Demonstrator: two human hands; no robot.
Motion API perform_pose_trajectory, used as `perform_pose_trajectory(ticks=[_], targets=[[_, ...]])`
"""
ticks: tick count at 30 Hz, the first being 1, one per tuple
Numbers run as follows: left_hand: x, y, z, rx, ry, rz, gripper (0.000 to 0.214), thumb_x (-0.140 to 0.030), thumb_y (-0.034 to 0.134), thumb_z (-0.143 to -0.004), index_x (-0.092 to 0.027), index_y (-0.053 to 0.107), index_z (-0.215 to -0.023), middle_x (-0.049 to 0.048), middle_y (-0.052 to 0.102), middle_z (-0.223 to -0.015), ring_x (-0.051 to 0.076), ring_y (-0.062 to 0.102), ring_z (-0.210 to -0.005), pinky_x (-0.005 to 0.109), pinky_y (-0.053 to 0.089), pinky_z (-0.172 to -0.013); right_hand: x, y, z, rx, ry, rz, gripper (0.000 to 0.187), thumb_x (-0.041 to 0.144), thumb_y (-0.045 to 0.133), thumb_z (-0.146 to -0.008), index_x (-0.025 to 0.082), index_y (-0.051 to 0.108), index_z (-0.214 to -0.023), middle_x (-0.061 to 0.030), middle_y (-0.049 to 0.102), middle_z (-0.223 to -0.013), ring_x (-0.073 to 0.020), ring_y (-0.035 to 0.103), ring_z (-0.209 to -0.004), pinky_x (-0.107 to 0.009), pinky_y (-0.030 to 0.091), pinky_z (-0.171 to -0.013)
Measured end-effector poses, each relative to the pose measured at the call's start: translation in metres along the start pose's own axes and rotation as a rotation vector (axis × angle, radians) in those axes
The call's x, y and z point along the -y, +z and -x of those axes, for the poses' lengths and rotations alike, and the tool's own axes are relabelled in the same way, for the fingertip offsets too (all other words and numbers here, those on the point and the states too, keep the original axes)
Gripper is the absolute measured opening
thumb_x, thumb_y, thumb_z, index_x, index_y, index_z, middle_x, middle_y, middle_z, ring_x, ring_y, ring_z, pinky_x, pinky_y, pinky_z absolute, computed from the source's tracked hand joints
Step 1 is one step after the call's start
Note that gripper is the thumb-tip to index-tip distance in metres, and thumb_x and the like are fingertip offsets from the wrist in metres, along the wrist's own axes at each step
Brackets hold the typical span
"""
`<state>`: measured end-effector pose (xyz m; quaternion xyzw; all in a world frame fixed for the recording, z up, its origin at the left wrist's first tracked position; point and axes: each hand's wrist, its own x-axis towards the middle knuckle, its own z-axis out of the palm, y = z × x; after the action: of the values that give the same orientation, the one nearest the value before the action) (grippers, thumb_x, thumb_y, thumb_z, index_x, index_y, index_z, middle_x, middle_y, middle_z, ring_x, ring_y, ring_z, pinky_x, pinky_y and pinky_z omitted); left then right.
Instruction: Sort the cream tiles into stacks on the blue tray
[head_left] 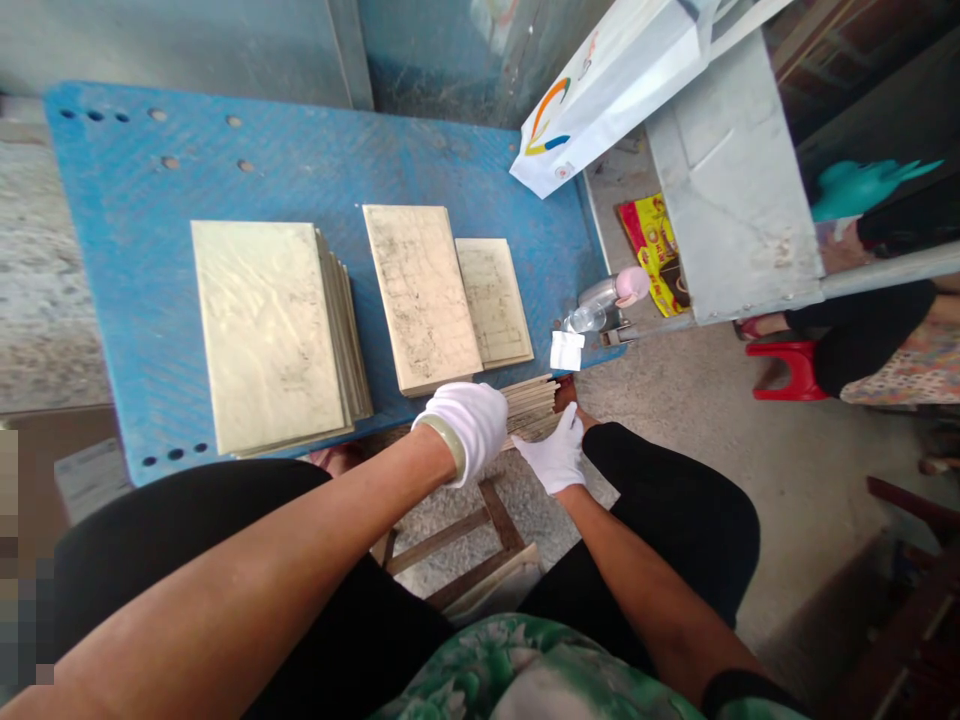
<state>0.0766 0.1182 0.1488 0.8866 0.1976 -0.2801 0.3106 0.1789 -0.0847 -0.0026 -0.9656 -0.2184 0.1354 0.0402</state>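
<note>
A small stack of thin pale boards is seen just below the middle of the frame, at the near edge of the blue desk, between the two white-gloved hands. The left hand is laid over the stack's left end, its fingers curled down over the boards, so that end is hidden. The right hand is set against the stack's lower right edge, its fingers pressed to the board edges; the grip is closed on the stack from both sides.

On the desk, a taller pile of larger boards is placed at centre left. Two further boards are laid side by side just above the hands. A wooden stool is seen beneath the hands, and a white bag in the upper right.
</note>
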Motion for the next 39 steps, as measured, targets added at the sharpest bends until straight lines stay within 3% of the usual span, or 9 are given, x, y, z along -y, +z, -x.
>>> perform_pose_trajectory(ticks=[8, 14, 19, 21, 23, 27, 34, 39], targets=[[-0.001, 0.003, -0.004, 0.006, 0.023, 0.016, 0.033, -0.027, 0.049, -0.084, -0.004, 0.065, -0.101, 0.0225, 0.069, -0.086, 0.035, 0.067, -0.089, 0.046, 0.054, -0.073, 0.006, -0.026, 0.005, -0.039, -0.032, -0.03, 0.114, 0.053, 0.074, -0.057, 0.012, 0.018, -0.147, -0.0219, 0.035, -0.138, -0.0355, 0.04, -0.126, -0.046, 0.039, -0.099], [-0.011, 0.011, -0.003, -0.005, 0.093, -0.008, 0.029, -0.014, 0.047, -0.082, -0.001, 0.063, -0.103, 0.0238, 0.068, -0.089, 0.037, 0.067, -0.089, 0.047, 0.054, -0.07, 0.026, -0.086, 0.013, -0.093, 0.014, -0.048, 0.115, 0.061, 0.074, -0.054, 0.013, 0.025, -0.146, -0.0213, 0.04, -0.136, -0.0368, 0.047, -0.12, -0.047, 0.044, -0.094], [-0.025, 0.031, 0.002, -0.074, 0.249, 0.068, 0.043, -0.029, 0.056, -0.082, -0.002, 0.056, -0.115, 0.0225, 0.067, -0.097, 0.035, 0.066, -0.092, 0.044, 0.053, -0.076, 0.041, -0.145, 0.026, -0.198, -0.062, -0.098, 0.112, 0.06, 0.073, -0.055, 0.013, 0.027, -0.146, -0.02, 0.044, -0.135, -0.0349, 0.046, -0.123, -0.045, 0.042, -0.1], [-0.029, 0.036, 0.001, -0.102, 0.288, 0.116, 0.051, -0.035, 0.06, -0.079, -0.004, 0.054, -0.119, 0.0202, 0.068, -0.096, 0.033, 0.067, -0.089, 0.041, 0.053, -0.075, 0.046, -0.162, 0.029, -0.209, -0.092, -0.133, 0.112, 0.059, 0.074, -0.055, 0.015, 0.028, -0.146, -0.0187, 0.045, -0.135, -0.0337, 0.049, -0.121, -0.045, 0.042, -0.1], [-0.032, 0.037, 0.0, -0.109, 0.339, 0.165, 0.043, -0.036, 0.054, -0.082, -0.008, 0.058, -0.115, 0.017, 0.069, -0.09, 0.03, 0.068, -0.082, 0.038, 0.053, -0.071, 0.049, -0.172, 0.03, -0.197, -0.116, -0.165, 0.112, 0.057, 0.075, -0.055, 0.017, 0.026, -0.147, -0.0175, 0.046, -0.134, -0.0332, 0.051, -0.119, -0.046, 0.043, -0.1], [-0.031, 0.028, 0.0, -0.094, 0.389, 0.194, 0.031, -0.029, 0.043, -0.086, -0.011, 0.068, -0.092, 0.0156, 0.068, -0.077, 0.03, 0.068, -0.071, 0.037, 0.052, -0.062, 0.049, -0.171, 0.02, -0.159, -0.116, -0.25, 0.116, 0.053, 0.076, -0.056, 0.021, 0.015, -0.15, -0.0155, 0.045, -0.136, -0.0319, 0.048, -0.124, -0.047, 0.042, -0.102], [-0.019, 0.013, 0.003, -0.131, 0.154, 0.249, 0.041, -0.04, 0.038, -0.089, -0.012, 0.067, -0.092, 0.0153, 0.069, -0.08, 0.029, 0.067, -0.077, 0.037, 0.051, -0.066, 0.044, -0.128, 0.012, 0.058, -0.053, -0.785, 0.115, 0.048, 0.072, -0.065, 0.016, 0.0, -0.15, -0.0207, 0.036, -0.146, -0.0269, 0.042, -0.131, -0.043, 0.041, -0.103], [-0.013, 0.0, -0.003, -0.152, 0.1, 0.364, 0.037, -0.038, 0.038, -0.09, -0.014, 0.066, -0.091, 0.0117, 0.069, -0.084, 0.021, 0.066, -0.074, 0.03, 0.048, -0.064, 0.057, -0.104, 0.033, 0.131, -0.08, -0.552, 0.123, 0.046, 0.078, -0.057, 0.017, 0.004, -0.151, -0.0191, 0.04, -0.143, -0.0328, 0.044, -0.129, -0.048, 0.04, -0.103]])
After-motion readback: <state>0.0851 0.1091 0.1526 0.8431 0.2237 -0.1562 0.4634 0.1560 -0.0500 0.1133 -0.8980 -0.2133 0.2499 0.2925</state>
